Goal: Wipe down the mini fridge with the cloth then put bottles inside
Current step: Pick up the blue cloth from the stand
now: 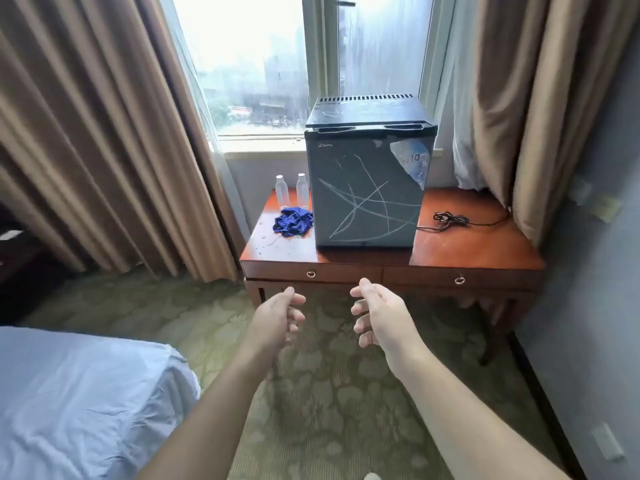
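A black mini fridge [367, 188] stands on a red-brown wooden table [467, 251], its door closed and streaked with white marks. A crumpled blue cloth [292, 221] lies on the table just left of the fridge. Two clear bottles [282, 191] [302, 190] stand upright behind the cloth. My left hand [277, 318] and my right hand [377, 315] hover side by side in front of the table, below its drawers, fingers loosely curled and apart, holding nothing.
A black power cord [450, 220] lies coiled on the table right of the fridge. Brown curtains [104, 133] hang on both sides of the window. A bed with a white sheet [79, 403] fills the lower left. Water drops [265, 242] sit near the table's left edge.
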Demonstrator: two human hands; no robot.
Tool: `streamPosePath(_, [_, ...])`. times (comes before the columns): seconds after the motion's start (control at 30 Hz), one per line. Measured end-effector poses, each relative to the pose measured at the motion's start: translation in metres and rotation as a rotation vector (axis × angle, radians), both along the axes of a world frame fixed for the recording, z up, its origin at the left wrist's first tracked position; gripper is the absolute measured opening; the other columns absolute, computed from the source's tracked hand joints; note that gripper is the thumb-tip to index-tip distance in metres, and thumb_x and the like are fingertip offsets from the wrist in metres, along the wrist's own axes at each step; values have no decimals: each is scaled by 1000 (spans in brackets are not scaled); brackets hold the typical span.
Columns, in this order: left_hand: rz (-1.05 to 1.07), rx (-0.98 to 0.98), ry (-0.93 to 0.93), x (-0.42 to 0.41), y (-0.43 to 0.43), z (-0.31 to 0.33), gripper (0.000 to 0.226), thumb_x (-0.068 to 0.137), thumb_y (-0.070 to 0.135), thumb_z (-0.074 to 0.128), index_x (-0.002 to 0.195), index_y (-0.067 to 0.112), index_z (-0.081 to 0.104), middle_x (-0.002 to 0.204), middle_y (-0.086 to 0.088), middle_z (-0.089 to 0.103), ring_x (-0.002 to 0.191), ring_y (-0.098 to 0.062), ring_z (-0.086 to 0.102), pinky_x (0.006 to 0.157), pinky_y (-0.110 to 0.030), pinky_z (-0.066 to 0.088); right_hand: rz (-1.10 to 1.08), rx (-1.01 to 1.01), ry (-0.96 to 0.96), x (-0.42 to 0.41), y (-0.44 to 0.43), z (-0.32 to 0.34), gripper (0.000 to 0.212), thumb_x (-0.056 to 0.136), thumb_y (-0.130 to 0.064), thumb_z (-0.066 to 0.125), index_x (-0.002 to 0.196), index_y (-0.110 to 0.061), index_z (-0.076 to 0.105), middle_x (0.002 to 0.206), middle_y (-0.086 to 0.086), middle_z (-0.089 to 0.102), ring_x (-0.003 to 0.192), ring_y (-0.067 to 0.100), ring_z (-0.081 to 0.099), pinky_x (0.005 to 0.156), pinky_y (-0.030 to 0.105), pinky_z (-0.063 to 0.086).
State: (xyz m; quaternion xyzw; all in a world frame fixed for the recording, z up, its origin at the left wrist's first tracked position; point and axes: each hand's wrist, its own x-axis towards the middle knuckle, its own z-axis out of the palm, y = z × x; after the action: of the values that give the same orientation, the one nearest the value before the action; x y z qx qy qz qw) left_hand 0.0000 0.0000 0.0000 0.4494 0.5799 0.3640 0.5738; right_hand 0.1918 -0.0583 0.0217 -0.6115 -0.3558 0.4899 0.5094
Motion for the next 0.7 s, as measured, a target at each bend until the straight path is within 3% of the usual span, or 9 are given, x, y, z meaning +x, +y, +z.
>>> streamPosePath(0.2, [152, -63, -16, 18, 128, -9, 27, 103, 36, 50, 105, 14, 66, 66, 6, 54, 45, -5, 42, 43, -19, 27, 91, -169, 4, 26, 156, -18, 35, 105, -46, 51, 102, -17, 71, 83, 2, 61, 55, 13, 52, 46, 25, 42])
streamPosePath(0.37, [173, 22, 45, 14, 230, -11, 19, 100, 36, 55, 112, 24, 65, 98, 1, 68, 73, -12, 59, 62, -28, 45, 185, -206, -114, 17, 280, -10, 33, 105, -45, 49, 109, -18, 67, 89, 3, 65, 61, 14, 56, 46, 26, 46])
streamPosePath(0.47, [155, 31, 79, 4, 304, -37, 19, 99, 38, 57, 115, 29, 63, 113, 0, 67, 89, -14, 64, 70, -30, 49, 219, -226, -162, 6, 345, -23, 28, 104, -43, 52, 111, -21, 66, 93, 2, 68, 63, 14, 60, 47, 27, 49])
streamPosePath(0.6, [84, -32, 85, 1, 414, -90, 32, 96, 42, 61, 126, 31, 56, 123, 2, 62, 107, -15, 64, 80, -34, 53, 199, -265, -209, -9, 429, -47, 27, 104, -42, 53, 119, -23, 64, 95, -3, 70, 66, 13, 66, 49, 26, 52])
streamPosePath(0.7, [-71, -87, 183, 3, 495, -127, 54, 90, 49, 67, 139, 34, 48, 132, -1, 57, 117, -17, 58, 98, -43, 52, 175, -331, -206, -22, 487, -55, 28, 106, -40, 49, 126, -24, 62, 104, -5, 72, 83, 22, 76, 54, 28, 56])
